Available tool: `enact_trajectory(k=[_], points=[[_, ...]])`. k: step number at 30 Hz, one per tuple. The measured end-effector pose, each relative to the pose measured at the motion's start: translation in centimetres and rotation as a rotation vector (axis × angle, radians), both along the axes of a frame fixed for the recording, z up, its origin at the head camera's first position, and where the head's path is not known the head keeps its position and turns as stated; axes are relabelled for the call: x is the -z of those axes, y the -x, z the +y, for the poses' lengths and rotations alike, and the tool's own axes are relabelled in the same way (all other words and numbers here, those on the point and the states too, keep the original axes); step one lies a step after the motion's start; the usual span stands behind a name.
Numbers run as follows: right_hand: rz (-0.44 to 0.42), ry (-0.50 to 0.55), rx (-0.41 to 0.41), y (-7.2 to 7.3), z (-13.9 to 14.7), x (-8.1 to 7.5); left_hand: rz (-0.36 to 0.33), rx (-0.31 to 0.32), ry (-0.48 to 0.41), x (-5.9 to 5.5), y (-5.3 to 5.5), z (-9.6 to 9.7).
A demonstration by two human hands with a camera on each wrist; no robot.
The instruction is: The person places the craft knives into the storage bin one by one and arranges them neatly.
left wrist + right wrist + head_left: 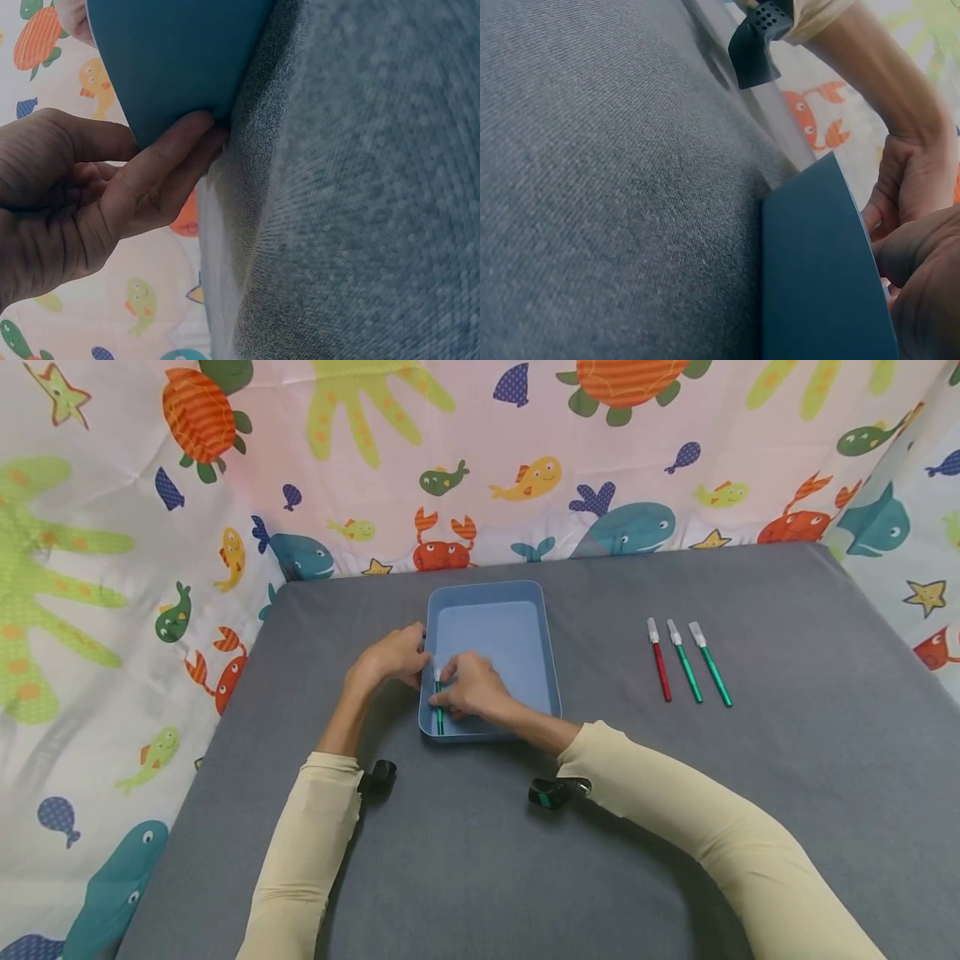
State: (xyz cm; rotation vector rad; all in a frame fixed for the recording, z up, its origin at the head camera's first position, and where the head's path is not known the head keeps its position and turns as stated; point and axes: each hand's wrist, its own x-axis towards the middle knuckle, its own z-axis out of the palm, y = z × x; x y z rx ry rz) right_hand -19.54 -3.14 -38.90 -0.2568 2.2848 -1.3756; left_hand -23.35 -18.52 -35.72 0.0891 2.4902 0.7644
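Observation:
A shallow blue tray [498,635] lies on the table. My left hand [390,656] grips its left wall; in the left wrist view the fingers and thumb of that hand [97,180] pinch the tray's edge [180,60]. Inside the tray, along the left wall, a slim green pen-like tool [439,720] with a whitish cap stands lengthwise. My right hand [472,683] reaches over the tray and pinches this tool by its barrel. In the right wrist view the tray's outer wall [817,277] hides most of the right hand [930,262].
To the right of the tray, several similar capped tools lie side by side on the grey tablecloth [810,710]: a red one [662,670], a green one [688,672] and another green one [716,675]. A printed sea-animal curtain [480,435] hangs behind the table's far edge.

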Motion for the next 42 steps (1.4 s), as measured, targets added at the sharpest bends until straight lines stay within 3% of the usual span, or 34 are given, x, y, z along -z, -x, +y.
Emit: enact_trajectory(k=[10,16,27,35,42], points=[[-0.023,0.111,-0.026,-0.2,0.4,0.1,-0.021,-0.020,-0.030,-0.4,0.2,0.4],[-0.080,0.182,-0.010,-0.3,0.8,0.3,0.005,0.014,-0.020,-0.3,0.1,0.5],[-0.043,0.177,-0.040,-0.5,1.5,0.4,0.016,0.014,0.008,0.2,0.1,0.8],[-0.003,0.184,-0.037,-0.8,3.1,-0.9,0.028,-0.009,0.001,0.1,0.1,0.7],[0.007,0.201,-0.026,-1.1,6.4,-2.8,0.005,-0.043,-0.008,0.2,-0.1,0.5]])
